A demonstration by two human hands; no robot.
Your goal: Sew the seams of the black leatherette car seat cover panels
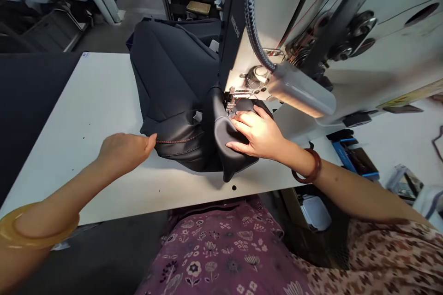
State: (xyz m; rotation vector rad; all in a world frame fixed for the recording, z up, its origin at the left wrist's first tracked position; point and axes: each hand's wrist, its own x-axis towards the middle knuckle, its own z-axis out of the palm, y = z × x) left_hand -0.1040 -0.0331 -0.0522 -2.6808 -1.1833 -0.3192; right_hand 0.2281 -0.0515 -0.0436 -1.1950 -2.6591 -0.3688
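A large black leather-like cover (pixel 173 78) with red and pale stitch lines lies bunched on the white sewing table. My left hand (pixel 126 151) pinches its left edge between thumb and fingers. On the right, my right hand (pixel 258 133) lies flat with fingers spread, pressing on a folded part of the cover beside the presser foot (pixel 230 103). The sewing machine (pixel 294 18) stands over the cover, and red thread runs down to its needle area. Folds of the cover hide part of the stitching spot.
The white table (pixel 100 87) extends to the left. A machine lamp (pixel 301 90) hangs just above my right hand. A blue box (pixel 356 154) sits at the table's right. Farther back are a stool (pixel 198 7) and another workbench.
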